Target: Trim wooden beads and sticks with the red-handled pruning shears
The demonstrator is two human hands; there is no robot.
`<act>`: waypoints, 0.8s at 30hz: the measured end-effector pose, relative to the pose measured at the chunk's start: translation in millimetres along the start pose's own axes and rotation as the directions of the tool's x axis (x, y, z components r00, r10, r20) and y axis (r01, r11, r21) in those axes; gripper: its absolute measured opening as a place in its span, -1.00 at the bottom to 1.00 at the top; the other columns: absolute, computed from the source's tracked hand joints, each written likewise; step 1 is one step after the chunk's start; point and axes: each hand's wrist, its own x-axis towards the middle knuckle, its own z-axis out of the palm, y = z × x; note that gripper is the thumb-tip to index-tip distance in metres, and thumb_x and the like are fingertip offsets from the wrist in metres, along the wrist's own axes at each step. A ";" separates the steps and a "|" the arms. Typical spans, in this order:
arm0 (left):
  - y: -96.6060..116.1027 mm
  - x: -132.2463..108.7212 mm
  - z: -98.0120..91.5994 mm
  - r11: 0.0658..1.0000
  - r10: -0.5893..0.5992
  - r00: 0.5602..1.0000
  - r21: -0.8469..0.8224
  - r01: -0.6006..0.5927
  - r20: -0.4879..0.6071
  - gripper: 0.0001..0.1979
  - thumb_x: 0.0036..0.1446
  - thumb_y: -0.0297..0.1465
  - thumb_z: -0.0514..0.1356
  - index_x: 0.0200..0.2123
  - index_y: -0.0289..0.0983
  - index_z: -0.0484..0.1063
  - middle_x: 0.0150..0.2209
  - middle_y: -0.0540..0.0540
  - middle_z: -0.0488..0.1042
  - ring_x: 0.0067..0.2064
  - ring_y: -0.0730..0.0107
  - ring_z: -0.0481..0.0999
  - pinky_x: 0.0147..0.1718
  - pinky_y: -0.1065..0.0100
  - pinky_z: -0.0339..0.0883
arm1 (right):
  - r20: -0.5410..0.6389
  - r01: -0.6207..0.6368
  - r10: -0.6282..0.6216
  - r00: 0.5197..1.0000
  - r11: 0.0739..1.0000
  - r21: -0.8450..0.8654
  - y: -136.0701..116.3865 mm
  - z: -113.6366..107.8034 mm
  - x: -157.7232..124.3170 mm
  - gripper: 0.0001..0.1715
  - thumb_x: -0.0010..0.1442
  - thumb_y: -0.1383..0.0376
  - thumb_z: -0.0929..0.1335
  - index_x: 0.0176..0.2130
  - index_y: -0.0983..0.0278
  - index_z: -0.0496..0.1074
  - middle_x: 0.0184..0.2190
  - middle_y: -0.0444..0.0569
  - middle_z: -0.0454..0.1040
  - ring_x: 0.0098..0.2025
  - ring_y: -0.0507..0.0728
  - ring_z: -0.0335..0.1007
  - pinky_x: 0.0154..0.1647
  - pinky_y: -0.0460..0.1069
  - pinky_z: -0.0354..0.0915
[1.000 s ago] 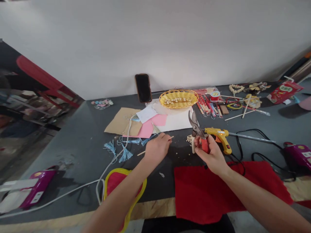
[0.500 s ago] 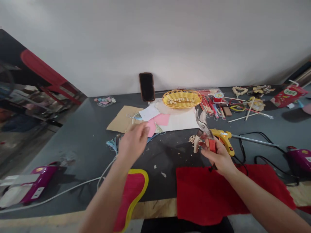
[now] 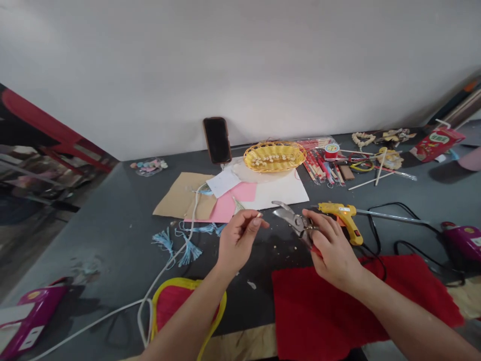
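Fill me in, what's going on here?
A person has both hands over a dark table. The right hand holds pruning shears, pointed toward the left hand. The left thumb and finger are pinched together, seemingly on a small pale piece, apart from the shears. A yellow glue gun lies beside the right hand; a yellow basket sits farther back.

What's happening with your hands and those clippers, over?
Left hand pinching something small and pale. Right hand gripping clippers, blades clear of left hand. Glue gun close beside right hand.
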 end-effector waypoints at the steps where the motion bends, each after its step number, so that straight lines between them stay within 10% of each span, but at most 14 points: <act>1: -0.1 -0.9 1.1 1.000 -0.008 1.000 -0.013 0.008 -0.004 -0.74 0.21 -0.19 0.15 -0.24 -0.28 0.41 -0.42 -0.08 0.59 -0.48 0.44 0.41 -0.49 0.44 0.21 | 0.019 0.011 -0.011 1.000 0.999 -0.046 -1.7 1.9 -0.4 -0.68 0.03 0.58 0.25 -0.23 0.29 0.36 0.20 0.20 0.26 0.13 0.37 0.19 0.08 0.31 0.20; 24: -11.6 -4.9 7.0 0.999 -0.048 0.998 0.002 0.048 0.051 -0.74 0.16 -0.20 0.18 -0.30 -0.29 0.50 -0.47 -0.03 0.44 -0.48 0.44 0.32 -0.49 0.46 0.20 | 0.150 0.019 -0.015 0.989 0.999 -0.031 -10.3 19.3 -11.4 -0.64 0.04 0.59 0.25 -0.19 0.27 0.39 0.26 0.15 0.19 0.19 0.34 0.14 0.13 0.28 0.22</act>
